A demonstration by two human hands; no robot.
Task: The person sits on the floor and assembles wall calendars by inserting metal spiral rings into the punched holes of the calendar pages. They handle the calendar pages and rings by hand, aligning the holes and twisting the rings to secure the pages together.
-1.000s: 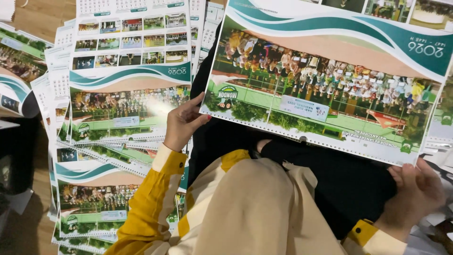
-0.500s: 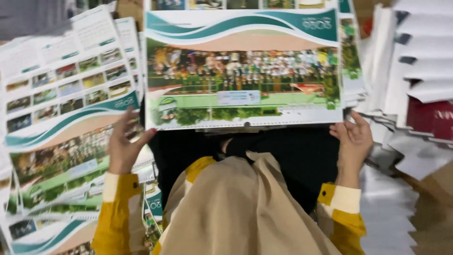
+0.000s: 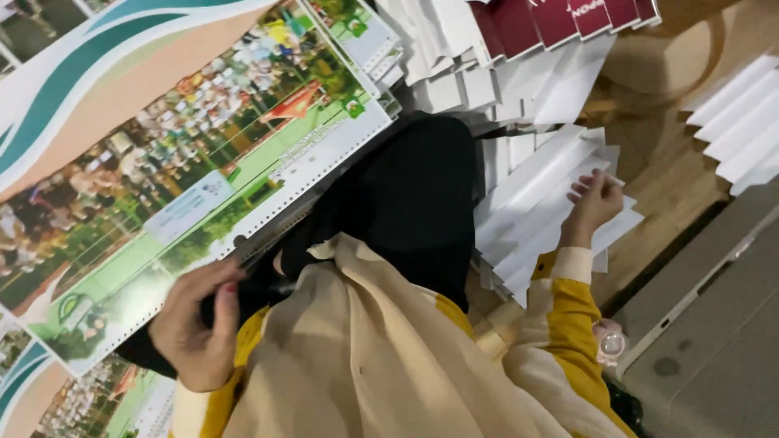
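Observation:
My left hand (image 3: 199, 320) grips the lower edge of a large printed calendar sheet (image 3: 154, 162) with a group photo, teal wave bands and a punched edge; it lies tilted over my black-covered lap (image 3: 406, 195). Out to the right, my right hand (image 3: 594, 203) rests on a fanned stack of white folded sheets (image 3: 544, 211), fingers curled on the top sheet. I cannot tell whether it grips one. Both sleeves are yellow with cream cuffs.
More printed calendar sheets (image 3: 89, 397) lie at the lower left. White sheets and dark red cards (image 3: 568, 16) are stacked at the top. Another white fanned stack (image 3: 742, 122) sits at the right on the wooden floor (image 3: 673, 178). A grey slab (image 3: 714, 324) fills the lower right.
The view has swung to the right. My right hand has let go of the calendar sheet and moved out onto the white folded stack. The left hand still holds the sheet.

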